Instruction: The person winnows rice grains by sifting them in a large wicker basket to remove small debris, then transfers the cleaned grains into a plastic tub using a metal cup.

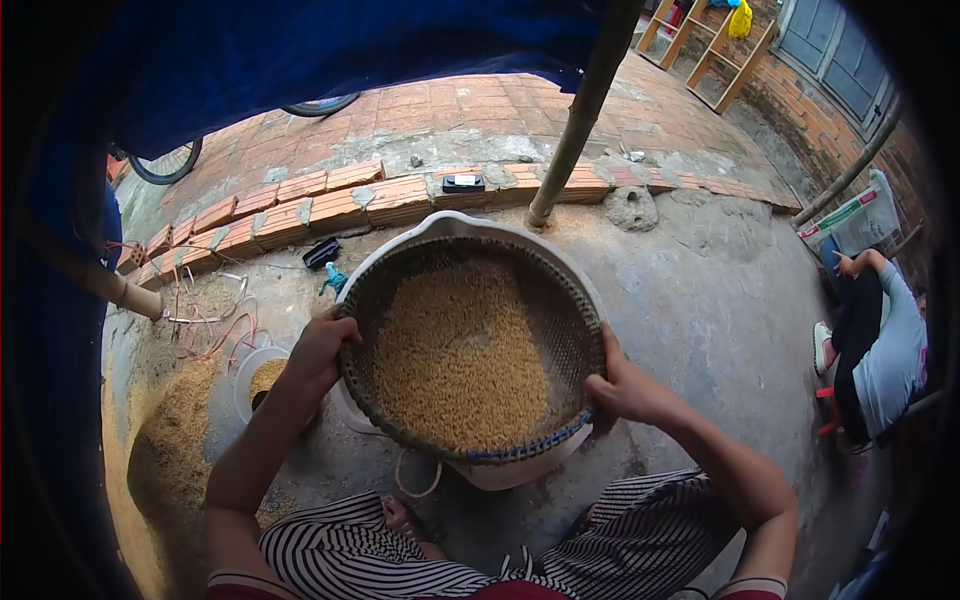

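Note:
A round woven sieve basket (575, 375) is held over a large white tub (452, 222). Golden grain (460, 360) lies across its mesh, mostly at the left and middle. My left hand (322, 350) is closed on the basket's left rim. On the right rim, my right hand (625, 385) grips with the thumb above the edge. The tub's rim shows behind and below the basket; its inside is mostly hidden. A small white bucket (243, 385) with grain in it stands beside my left forearm.
Loose grain (175, 430) is heaped at the left. A row of bricks (400, 202) crosses behind the tub, with a bamboo pole (580, 125) rising there. A seated person (890, 350) is at the far right. Blue tarp (330, 45) hangs above.

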Available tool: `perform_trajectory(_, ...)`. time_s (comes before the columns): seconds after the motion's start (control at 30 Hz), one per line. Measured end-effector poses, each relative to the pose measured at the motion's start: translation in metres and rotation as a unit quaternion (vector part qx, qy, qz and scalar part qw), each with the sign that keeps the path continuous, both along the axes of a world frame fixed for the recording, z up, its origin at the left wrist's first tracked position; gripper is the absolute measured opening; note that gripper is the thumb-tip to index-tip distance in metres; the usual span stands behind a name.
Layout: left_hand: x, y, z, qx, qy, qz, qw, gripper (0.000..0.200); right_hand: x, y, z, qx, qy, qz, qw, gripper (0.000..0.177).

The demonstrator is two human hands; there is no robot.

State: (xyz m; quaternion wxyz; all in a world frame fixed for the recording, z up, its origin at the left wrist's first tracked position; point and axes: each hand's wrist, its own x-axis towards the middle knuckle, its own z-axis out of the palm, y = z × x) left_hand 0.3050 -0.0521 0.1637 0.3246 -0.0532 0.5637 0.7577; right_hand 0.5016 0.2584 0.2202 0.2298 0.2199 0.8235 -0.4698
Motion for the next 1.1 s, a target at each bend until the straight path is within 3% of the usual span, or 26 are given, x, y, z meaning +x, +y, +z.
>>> perform_trajectory(0.03,0.000,0.009,0.012,-0.002,0.051,0.009,0.999,0.025,-0.010,0.004,-0.011,-0.017,0.057,-0.035,0.998,0.075)
perform_trajectory(0.1,0.012,0.030,0.013,-0.057,0.182,0.039,0.981,0.038,-0.027,0.029,-0.041,-0.030,0.056,-0.126,0.990,0.066)
perform_trajectory(0.17,0.036,0.042,-0.001,-0.192,0.434,0.033,0.880,0.048,-0.022,0.050,-0.111,-0.001,0.032,-0.153,0.988,0.057)
perform_trajectory(0.2,0.036,0.041,0.007,-0.186,0.437,0.032,0.880,0.048,-0.014,0.058,-0.155,0.037,0.093,-0.100,0.990,0.055)
perform_trajectory(0.23,0.038,0.035,0.021,-0.126,0.358,0.044,0.924,0.049,-0.015,0.036,-0.128,0.075,0.148,-0.044,0.985,0.055)
perform_trajectory(0.27,0.037,0.026,0.026,-0.067,0.272,0.056,0.958,0.051,-0.012,0.020,-0.096,-0.031,0.097,-0.111,0.989,0.051)
perform_trajectory(0.3,0.019,0.019,0.020,0.012,0.217,0.078,0.973,0.047,-0.021,0.010,-0.065,-0.030,0.093,-0.111,0.989,0.051)
perform_trajectory(0.4,-0.028,0.007,-0.032,0.037,0.104,0.053,0.993,0.041,-0.045,0.004,-0.038,-0.094,0.126,-0.057,0.986,0.049)
perform_trajectory(0.47,-0.017,0.022,-0.056,-0.012,0.134,0.055,0.989,0.037,-0.055,0.022,-0.042,0.048,0.100,-0.111,0.988,0.035)
perform_trajectory(0.5,0.006,0.037,-0.045,-0.045,0.153,0.069,0.985,0.036,-0.049,0.036,-0.063,0.052,0.102,-0.107,0.988,0.035)
perform_trajectory(0.57,0.027,0.043,-0.038,-0.028,0.187,0.084,0.978,0.029,-0.035,0.063,-0.114,0.207,0.011,0.030,0.978,0.025)
perform_trajectory(0.6,0.019,0.034,-0.034,-0.025,0.187,0.086,0.978,0.029,-0.031,0.048,-0.097,0.106,-0.015,0.012,0.994,0.025)
perform_trajectory(0.63,0.002,0.017,-0.030,-0.019,0.118,0.054,0.991,0.025,-0.026,0.022,-0.067,0.003,-0.044,-0.010,0.999,0.025)
perform_trajectory(0.7,-0.028,-0.001,-0.027,-0.039,0.009,0.026,0.999,0.018,-0.033,0.003,-0.045,-0.044,-0.022,-0.030,0.998,0.031)
perform_trajectory(0.77,-0.032,0.000,-0.048,-0.053,0.039,0.035,0.997,0.019,-0.048,0.006,-0.055,-0.064,0.009,-0.089,0.994,0.031)
perform_trajectory(0.83,-0.017,0.014,-0.067,0.017,0.061,0.039,0.997,0.023,-0.044,0.023,-0.072,-0.037,0.005,-0.084,0.996,0.031)
perform_trajectory(0.87,-0.013,0.018,-0.072,0.009,0.073,0.032,0.997,0.036,-0.041,0.030,-0.081,-0.012,-0.014,-0.068,0.998,0.032)
perform_trajectory(0.97,-0.009,0.011,-0.059,-0.010,0.120,0.067,0.990,0.048,-0.042,0.027,-0.077,-0.025,-0.032,-0.045,0.998,0.028)
perform_trajectory(1.0,-0.008,0.007,-0.044,-0.008,0.139,0.065,0.988,0.053,-0.042,0.018,-0.072,-0.031,0.008,-0.057,0.998,0.027)
perform_trajectory(1.1,-0.002,0.002,-0.009,-0.003,0.327,0.107,0.939,0.054,-0.035,-0.002,-0.070,0.008,0.110,-0.069,0.992,0.040)
